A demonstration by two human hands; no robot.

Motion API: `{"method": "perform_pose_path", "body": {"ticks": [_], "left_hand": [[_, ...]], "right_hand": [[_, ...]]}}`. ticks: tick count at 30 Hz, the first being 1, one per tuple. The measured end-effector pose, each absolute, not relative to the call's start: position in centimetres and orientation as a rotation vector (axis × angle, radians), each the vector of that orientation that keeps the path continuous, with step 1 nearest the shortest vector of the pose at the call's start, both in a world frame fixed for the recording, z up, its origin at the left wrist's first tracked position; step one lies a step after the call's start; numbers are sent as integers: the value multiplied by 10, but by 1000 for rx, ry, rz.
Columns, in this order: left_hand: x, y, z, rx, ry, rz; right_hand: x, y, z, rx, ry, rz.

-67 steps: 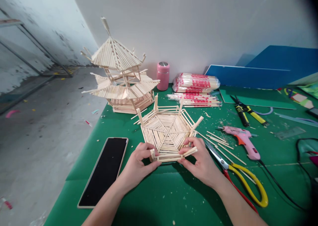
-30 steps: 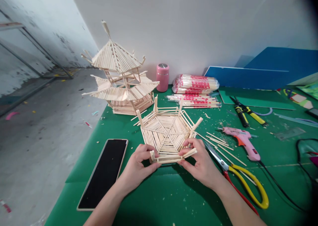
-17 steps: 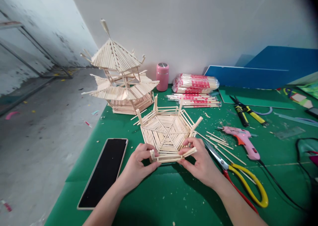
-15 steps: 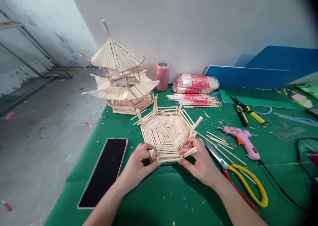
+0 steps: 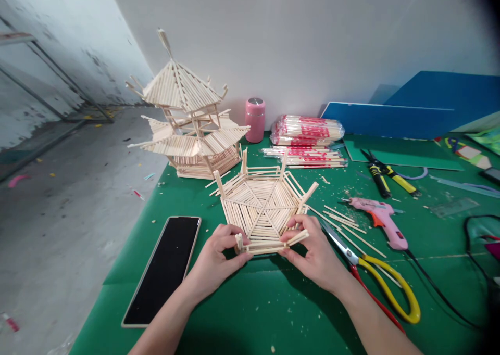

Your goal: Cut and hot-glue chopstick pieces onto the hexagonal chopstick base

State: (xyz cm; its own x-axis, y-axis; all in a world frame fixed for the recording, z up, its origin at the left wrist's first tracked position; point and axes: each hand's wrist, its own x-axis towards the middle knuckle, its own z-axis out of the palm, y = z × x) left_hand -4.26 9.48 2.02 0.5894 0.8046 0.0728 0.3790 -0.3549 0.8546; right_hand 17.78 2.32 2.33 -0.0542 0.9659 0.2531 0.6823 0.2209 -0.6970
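Note:
A six-sided wooden-stick base point(image 5: 263, 206) with upright corner posts and low railings rests on the green table. At its near left corner, my left hand point(image 5: 221, 256) pinches the edge, thumb in front and fingers behind. My right hand point(image 5: 310, 251) grips the near right corner in the same way, close to a leaning post. Between the two hands runs the near railing point(image 5: 265, 249). Fingers cover parts of both corners. Behind the base, to the left, stands a pagoda model point(image 5: 187, 121) made of the same sticks.
Left of my hands lies a phone point(image 5: 162, 271). To the right are scissors point(image 5: 367, 271), loose sticks point(image 5: 351, 227), a pink glue gun point(image 5: 380, 217) and pliers point(image 5: 385, 175). Bagged sticks point(image 5: 307, 136) and a pink flask point(image 5: 255, 119) sit by the wall.
Nearly nothing differs. Both hands keep their hold on the base, and the whole view has shifted very slightly.

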Motion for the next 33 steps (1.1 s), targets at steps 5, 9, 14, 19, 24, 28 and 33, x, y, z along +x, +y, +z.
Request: {"method": "perform_pose_path", "body": {"ticks": [5,9,14,19,24,28,33], "left_hand": [[-42,94,22,1963,946,621],[-43,94,21,1959,945,626],[-43,94,21,1961,944,630],[-41,95,21,1961,946,628],[-42,94,21,1960,946,628],[-43,95,20,1957,947,629],[-43,95,20,1956,946,631]], "right_hand": [[178,23,23,-1529,-1806,530],[178,23,23,-1520,-1810,534],[177,23,23,-1517,-1807,538],[177,23,23,-1523,-1802,536],[178,24,23,-1521,-1809,529],[177,24,23,-1525,-1805,532],[177,23,23,-1521,-1802,538]]}}
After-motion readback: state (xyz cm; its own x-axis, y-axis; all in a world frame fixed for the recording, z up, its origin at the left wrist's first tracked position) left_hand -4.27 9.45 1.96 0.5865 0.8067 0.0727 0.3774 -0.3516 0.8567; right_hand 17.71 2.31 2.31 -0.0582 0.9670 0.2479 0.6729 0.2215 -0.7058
